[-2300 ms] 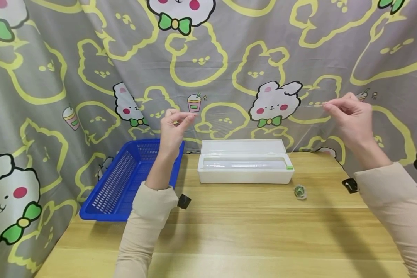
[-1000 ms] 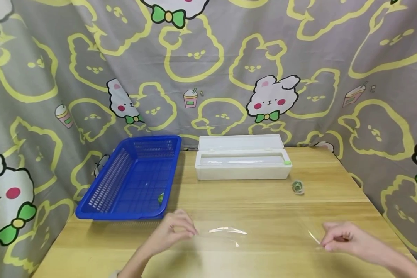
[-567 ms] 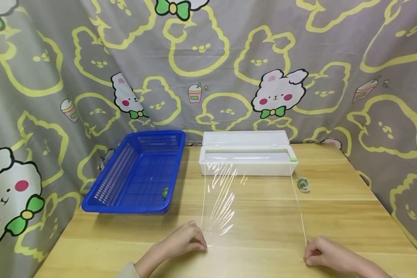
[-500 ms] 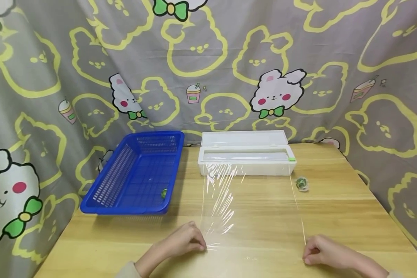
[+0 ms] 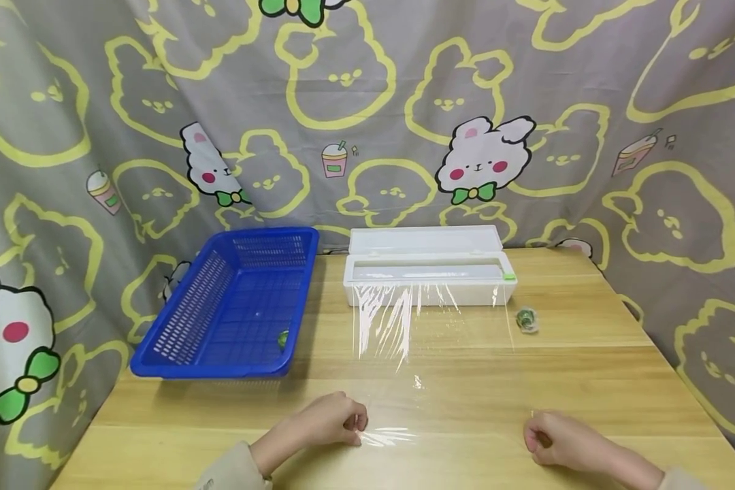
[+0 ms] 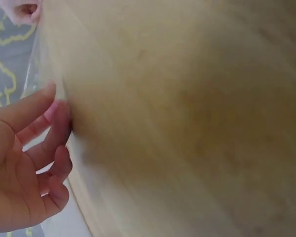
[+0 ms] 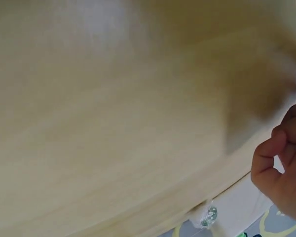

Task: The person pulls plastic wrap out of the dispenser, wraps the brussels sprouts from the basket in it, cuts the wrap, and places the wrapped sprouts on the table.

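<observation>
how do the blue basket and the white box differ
Sides: the blue basket has slotted walls; the white box has a solid front.
Lid: the white box has a raised lid; the blue basket shows none.
Contents: a small green thing sits in the blue basket; clear film stretches from the white box.
Both stand on the wooden table, open-topped.

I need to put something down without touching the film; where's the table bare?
Right: wood bordered by the green bundle, right hand and table edge. Left: the patch between basket and left hand. Crowded: the middle, where film stretches from box toward both hands.
</observation>
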Demonstrator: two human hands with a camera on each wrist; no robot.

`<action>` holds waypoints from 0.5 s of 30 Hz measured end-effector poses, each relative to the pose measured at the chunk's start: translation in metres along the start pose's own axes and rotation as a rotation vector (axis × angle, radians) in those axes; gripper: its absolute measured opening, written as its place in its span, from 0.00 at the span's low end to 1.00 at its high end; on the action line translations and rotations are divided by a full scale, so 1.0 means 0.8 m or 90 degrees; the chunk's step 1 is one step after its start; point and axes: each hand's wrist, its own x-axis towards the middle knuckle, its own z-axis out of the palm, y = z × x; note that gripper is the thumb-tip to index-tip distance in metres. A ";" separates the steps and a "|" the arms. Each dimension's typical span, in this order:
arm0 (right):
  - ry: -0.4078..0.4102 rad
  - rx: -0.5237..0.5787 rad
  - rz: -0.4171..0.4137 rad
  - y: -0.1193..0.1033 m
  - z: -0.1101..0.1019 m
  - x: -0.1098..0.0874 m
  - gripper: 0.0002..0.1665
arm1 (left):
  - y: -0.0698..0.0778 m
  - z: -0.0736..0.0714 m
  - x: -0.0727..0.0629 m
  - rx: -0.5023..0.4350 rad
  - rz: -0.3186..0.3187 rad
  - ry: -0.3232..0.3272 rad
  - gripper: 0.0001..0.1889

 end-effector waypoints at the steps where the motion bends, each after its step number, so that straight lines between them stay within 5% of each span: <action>1: -0.004 0.013 0.001 -0.001 0.001 -0.001 0.10 | 0.001 0.000 0.000 0.018 -0.001 -0.003 0.10; 7: 0.020 0.090 -0.051 -0.005 -0.008 0.003 0.07 | 0.000 -0.005 0.000 0.039 -0.012 0.023 0.13; 15: 0.059 -0.022 -0.013 -0.006 -0.015 0.015 0.20 | -0.010 -0.008 0.006 0.001 -0.035 0.072 0.25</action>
